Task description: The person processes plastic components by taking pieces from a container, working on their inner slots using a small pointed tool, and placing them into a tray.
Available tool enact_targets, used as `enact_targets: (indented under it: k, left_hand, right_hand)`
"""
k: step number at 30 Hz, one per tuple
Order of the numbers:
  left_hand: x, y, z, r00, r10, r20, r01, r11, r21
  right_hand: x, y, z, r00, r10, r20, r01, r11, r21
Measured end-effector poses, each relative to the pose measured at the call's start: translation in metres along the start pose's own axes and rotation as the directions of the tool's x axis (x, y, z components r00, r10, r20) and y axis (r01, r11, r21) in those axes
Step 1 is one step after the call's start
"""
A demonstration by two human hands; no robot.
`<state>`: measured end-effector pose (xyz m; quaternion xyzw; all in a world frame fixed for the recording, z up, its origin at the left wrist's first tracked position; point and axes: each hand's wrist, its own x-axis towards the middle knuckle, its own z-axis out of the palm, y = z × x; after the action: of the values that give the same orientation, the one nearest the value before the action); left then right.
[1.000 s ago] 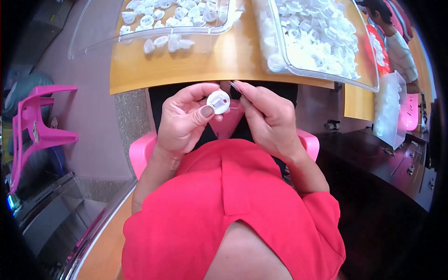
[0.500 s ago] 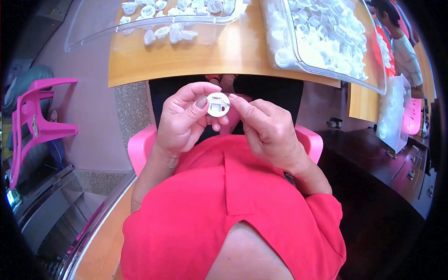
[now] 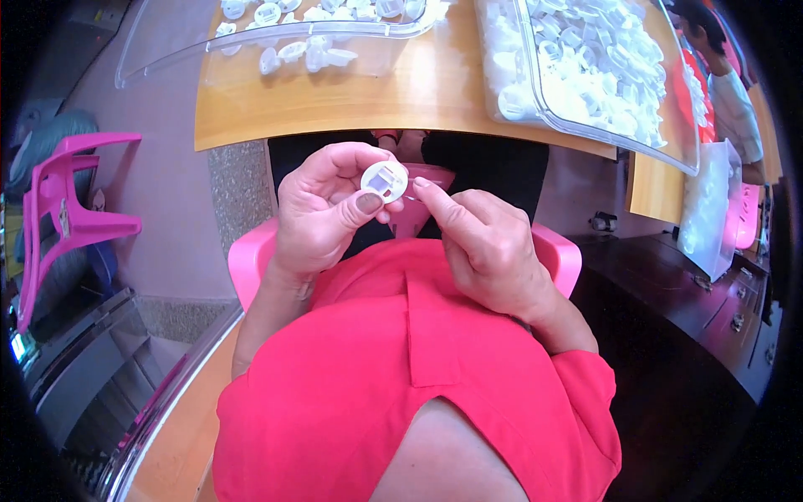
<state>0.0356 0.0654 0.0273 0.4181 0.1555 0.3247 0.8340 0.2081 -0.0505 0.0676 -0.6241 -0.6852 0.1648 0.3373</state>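
Between the thumb and fingers of my left hand (image 3: 328,203) is a small round white plastic piece (image 3: 386,181), its face turned up. That face has a squarish recess and a small dark red spot near its lower edge. My right hand (image 3: 483,233) is just to the right of the disc and apart from it. Its index finger points toward the piece, while the other fingers curl in. A thin, pale sliver shows below that fingertip, too small to name. Both hands are above my lap, in front of the table edge.
On the wooden table (image 3: 335,105) lie loose white plastic pieces (image 3: 305,55) beside a clear tray (image 3: 368,32). A second clear bin (image 3: 542,105), heaped with white pieces, is at right. A pink chair (image 3: 79,213) stands left; another person (image 3: 726,92) is at far right.
My left hand has turned the disc and shifted it slightly left, with the thumb now over its lower edge. My right fingertips have drawn away from the disc, to the right and slightly down.
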Motion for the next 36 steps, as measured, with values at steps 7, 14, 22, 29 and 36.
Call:
enact_targets:
  k: [7,14,22,29,36]
  left_hand:
    - [0.000,-0.001,0.002,0.999,0.032,0.004,-0.033,0.994,0.109]
    - [0.000,-0.003,0.005,1.000,0.027,0.004,-0.027,0.994,0.108]
    - [-0.001,-0.011,0.004,0.999,0.051,0.000,-0.051,0.995,0.090]
    - [0.000,-0.016,0.006,0.994,0.104,-0.023,-0.101,0.987,0.126]
    - [0.001,-0.021,0.006,0.991,0.133,-0.034,-0.126,0.980,0.156]
  right_hand:
    - [0.001,0.005,0.007,0.993,-0.104,-0.054,0.101,0.993,-0.062]
    - [0.001,0.006,0.008,0.994,-0.091,-0.060,0.086,0.993,-0.084]
    - [-0.002,0.009,0.011,0.995,-0.081,-0.057,0.078,0.996,-0.049]
    - [-0.001,0.007,0.017,0.998,0.015,-0.061,-0.009,0.994,0.108]
    - [0.000,0.005,0.018,0.989,0.148,-0.023,-0.136,0.951,0.278]
